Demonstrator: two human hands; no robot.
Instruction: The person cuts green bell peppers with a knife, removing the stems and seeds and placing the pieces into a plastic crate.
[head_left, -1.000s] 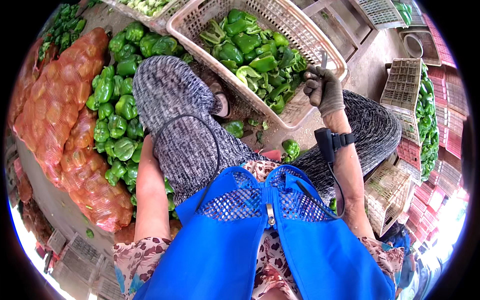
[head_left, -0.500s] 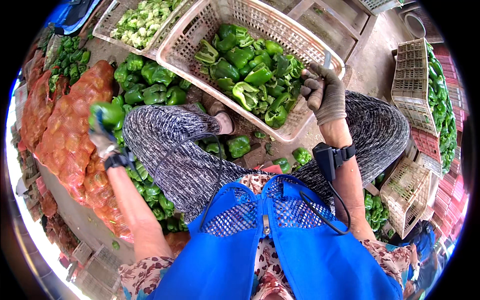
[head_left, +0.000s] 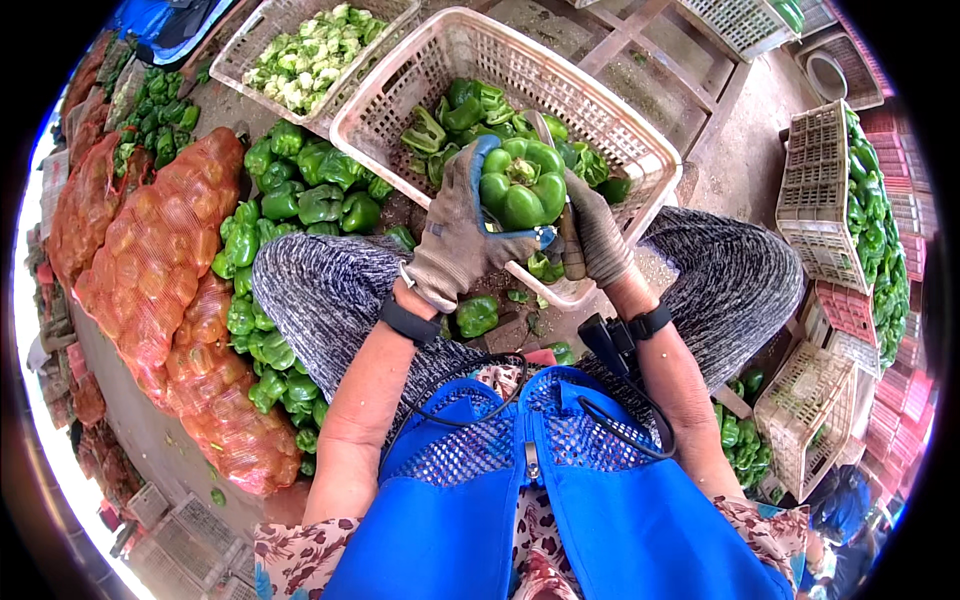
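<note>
My left hand (head_left: 447, 230), in a grey-brown glove with blue trim, is wrapped round a whole green bell pepper (head_left: 523, 183). The pepper's stem end faces up, over the near side of a large pale plastic crate (head_left: 385, 166). My right hand (head_left: 600, 230), also gloved, is closed against the pepper's right side. A thin pale strip (head_left: 541, 126) rises behind the pepper and looks like the blade of a small knife in my right hand; its handle is mostly hidden. Cut green peppers (head_left: 470, 108) lie in the crate beneath my hands.
A smaller crate (head_left: 390, 38) of pale green pepper cores (head_left: 310, 60) stands at the far left. Whole peppers (head_left: 320, 200) are heaped by my left knee, beside red mesh sacks (head_left: 165, 260). Stacked crates (head_left: 812, 190) with peppers stand at the right.
My left hand has brought a green bell pepper from the heap at left to above the crate. My right hand has moved left and now meets the pepper.
</note>
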